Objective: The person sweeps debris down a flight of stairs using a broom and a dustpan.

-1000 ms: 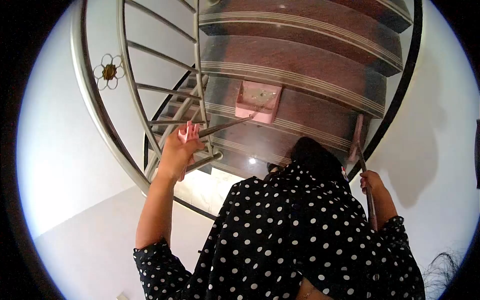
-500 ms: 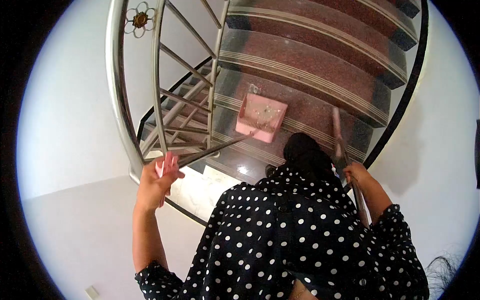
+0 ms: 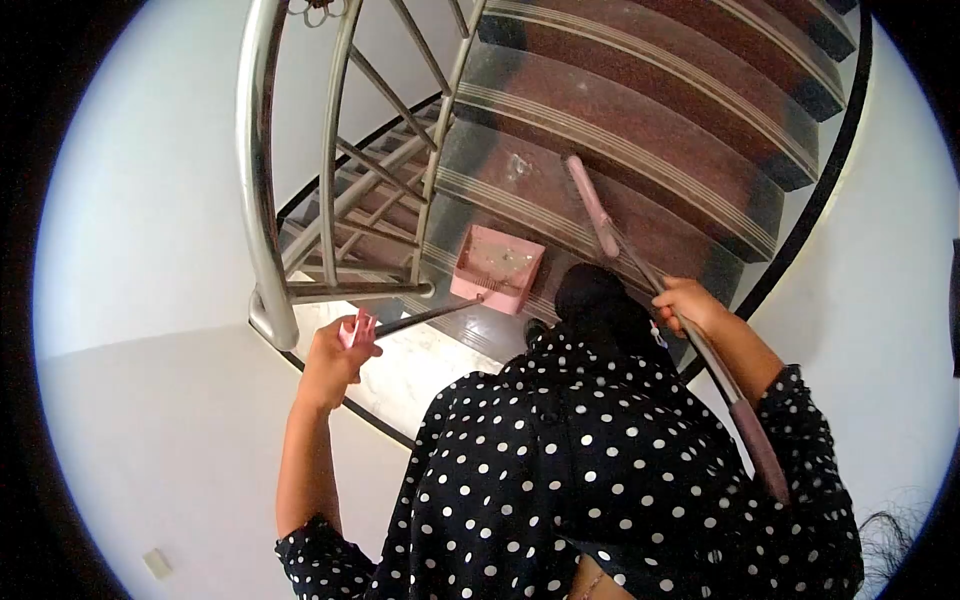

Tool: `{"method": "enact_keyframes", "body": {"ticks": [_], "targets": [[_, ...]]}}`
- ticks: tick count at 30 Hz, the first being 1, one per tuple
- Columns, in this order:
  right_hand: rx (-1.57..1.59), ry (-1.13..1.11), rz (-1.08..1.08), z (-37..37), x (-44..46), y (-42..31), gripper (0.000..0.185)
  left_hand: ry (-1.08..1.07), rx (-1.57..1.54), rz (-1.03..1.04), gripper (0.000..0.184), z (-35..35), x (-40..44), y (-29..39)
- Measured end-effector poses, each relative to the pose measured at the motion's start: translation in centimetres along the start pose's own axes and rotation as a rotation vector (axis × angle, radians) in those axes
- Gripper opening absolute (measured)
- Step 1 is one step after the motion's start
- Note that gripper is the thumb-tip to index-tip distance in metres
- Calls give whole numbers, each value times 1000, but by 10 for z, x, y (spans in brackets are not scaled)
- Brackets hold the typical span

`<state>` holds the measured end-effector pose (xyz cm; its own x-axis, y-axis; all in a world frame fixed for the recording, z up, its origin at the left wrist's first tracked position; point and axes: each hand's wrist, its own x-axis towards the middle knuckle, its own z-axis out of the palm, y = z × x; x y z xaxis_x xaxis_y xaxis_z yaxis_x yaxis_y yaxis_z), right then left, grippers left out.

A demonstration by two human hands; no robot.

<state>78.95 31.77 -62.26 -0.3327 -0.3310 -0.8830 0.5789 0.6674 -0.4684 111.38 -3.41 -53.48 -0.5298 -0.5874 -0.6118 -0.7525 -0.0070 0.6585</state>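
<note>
Probably light but stiff: dustpan, best held by its handle, gripped by left hand; right hand curled around broom.

The handrail is glossy metal; the dustpan looks like pink plastic, the stairs polished stone.

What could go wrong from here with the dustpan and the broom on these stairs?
The dustpan holds loose debris, so a tilt by the left hand on its handle might spill it. A dark shoe is close beside the dustpan and could knock it. The broom might scatter the pale bits on the step.
</note>
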Motion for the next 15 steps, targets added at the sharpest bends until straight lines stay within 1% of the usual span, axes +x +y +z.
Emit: {"method": "enact_keyframes", "body": {"ticks": [1, 2, 3, 4, 5, 7, 8, 9, 11, 12, 13, 14, 15], "targets": [[-5, 4, 13, -5, -2, 1, 11, -9, -6, -10, 29, 0, 8, -5], [-63, 37, -68, -30, 5, 24, 14, 23, -45, 45, 27, 26, 5, -21], [-113, 75, -79, -32, 1, 18, 17, 8, -77, 49, 26, 21, 15, -22], [-167, 124, -4, -32, -1, 7, 29, 28, -59, 76, 23, 22, 22, -24], [-169, 124, 2, -33, 6, 5, 29, 25, -61, 71, 23, 23, 27, -24], [-217, 205, 1, -32, 33, 13, 31, 14, -96, 73, 20, 22, 37, -23], [-239, 268, 36, -22, 48, 20, 46, -14, -95, 85, 20, 20, 47, -30], [-239, 270, 2, -23, 54, 26, 46, 7, -98, 112, 20, 35, 44, -34], [-96, 153, -21, -12, 57, 12, 43, 1, -55, 118, 18, 39, 51, -28], [-113, 112, -21, -7, 58, 8, 44, 6, -64, 114, 18, 40, 60, -32], [-124, 108, -26, -2, 61, 7, 44, 9, -48, 168, 16, 42, 72, -42], [-197, 102, -49, 4, 64, 7, 43, 11, -29, 220, 13, 41, 80, -53], [-268, 98, -72, 9, 65, 6, 42, 18, -33, 217, 13, 40, 78, -50]]}}
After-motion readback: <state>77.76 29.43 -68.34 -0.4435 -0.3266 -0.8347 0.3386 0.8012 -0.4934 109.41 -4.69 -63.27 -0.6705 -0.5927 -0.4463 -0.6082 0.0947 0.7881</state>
